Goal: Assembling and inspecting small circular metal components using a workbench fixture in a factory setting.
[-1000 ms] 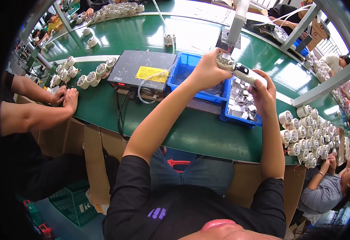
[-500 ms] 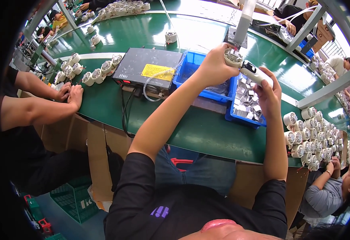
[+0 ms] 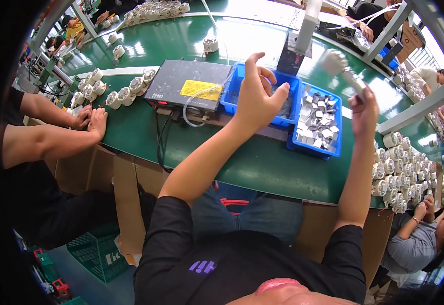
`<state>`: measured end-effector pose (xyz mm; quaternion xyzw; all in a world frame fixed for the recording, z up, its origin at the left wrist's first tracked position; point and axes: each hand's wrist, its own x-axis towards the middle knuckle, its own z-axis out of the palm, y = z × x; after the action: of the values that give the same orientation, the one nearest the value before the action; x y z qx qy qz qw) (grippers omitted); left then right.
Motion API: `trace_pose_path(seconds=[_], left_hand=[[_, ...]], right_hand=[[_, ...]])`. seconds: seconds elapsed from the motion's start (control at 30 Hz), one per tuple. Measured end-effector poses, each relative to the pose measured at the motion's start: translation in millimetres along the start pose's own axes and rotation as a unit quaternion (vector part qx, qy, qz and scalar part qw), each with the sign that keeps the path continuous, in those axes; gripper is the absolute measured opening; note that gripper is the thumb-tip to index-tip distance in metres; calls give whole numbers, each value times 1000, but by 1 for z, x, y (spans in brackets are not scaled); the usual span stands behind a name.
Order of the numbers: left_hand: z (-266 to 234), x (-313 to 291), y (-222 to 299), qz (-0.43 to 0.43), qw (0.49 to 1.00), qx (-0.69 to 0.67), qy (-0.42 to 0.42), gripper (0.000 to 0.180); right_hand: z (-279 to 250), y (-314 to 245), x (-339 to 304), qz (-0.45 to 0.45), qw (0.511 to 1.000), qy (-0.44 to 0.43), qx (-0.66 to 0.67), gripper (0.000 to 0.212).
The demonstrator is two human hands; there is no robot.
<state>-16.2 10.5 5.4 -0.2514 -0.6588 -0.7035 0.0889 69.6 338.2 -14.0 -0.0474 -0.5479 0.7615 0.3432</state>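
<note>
Green work surface [image 3: 283,180] runs right across the frame, its near edge bending just past the person's lap, on what looks like a busy shop floor with people seated all round.

Closest in, at right of frame, a big cluster of round white units [image 3: 397,168] is packed together. My read is that those are the done ones, but they're too small to check properly.

Next out, right of centre, the right hand [image 3: 364,114] is wrapped round a pale handle [image 3: 354,84], held up above the surface. On its far end is a round whitish part [image 3: 335,61], badly blurred, so I honestly can't tell if the work on it is finished.

Left hand [image 3: 259,99] is empty, thumb and fingers spread wide, over the left blue bin [image 3: 231,108]; can't tell if it touches anything. Right beside that, the other blue bin [image 3: 313,149] has a load of shiny metal pieces [image 3: 317,119], so I'd say plenty is left to get through.

A bit farther, left of centre, sits a dark box [image 3: 181,76] with a yellow label, and more white units [image 3: 124,95] are lined up to its left. No idea whether those are waiting or done.

Way back, a lone white unit [image 3: 210,44] stands at top centre, and a long heap of similar parts [image 3: 156,11] fills the upper left.
</note>
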Motion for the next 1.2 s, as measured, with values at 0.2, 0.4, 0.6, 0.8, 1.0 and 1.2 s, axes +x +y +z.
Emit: trace_pose_path(seconds=[0.2,0.4,0.6,0.8,1.0,1.2], left_hand=[[20,-14,-9,153,986,66,-30,59],[12,-23,-17,259,958,114,-40,51],[19,-29,-10,318,938,106,-86,44],[31,-38,-6,340,921,104,-160,43],[30,-41,-8,330,906,166,-208,46],[40,-46,5,270,929,132,-217,77]], right_hand=[[-62,62,64,28,952,176,-248,45],[-22,119,68,-104,639,129,-751,57],[-25,-35,2,63,528,112,-839,58],[-50,-115,-73,101,544,20,-833,51],[-17,-111,-70,-1,764,-105,-637,65],[87,-104,-102,-203,743,-297,-565,68]])
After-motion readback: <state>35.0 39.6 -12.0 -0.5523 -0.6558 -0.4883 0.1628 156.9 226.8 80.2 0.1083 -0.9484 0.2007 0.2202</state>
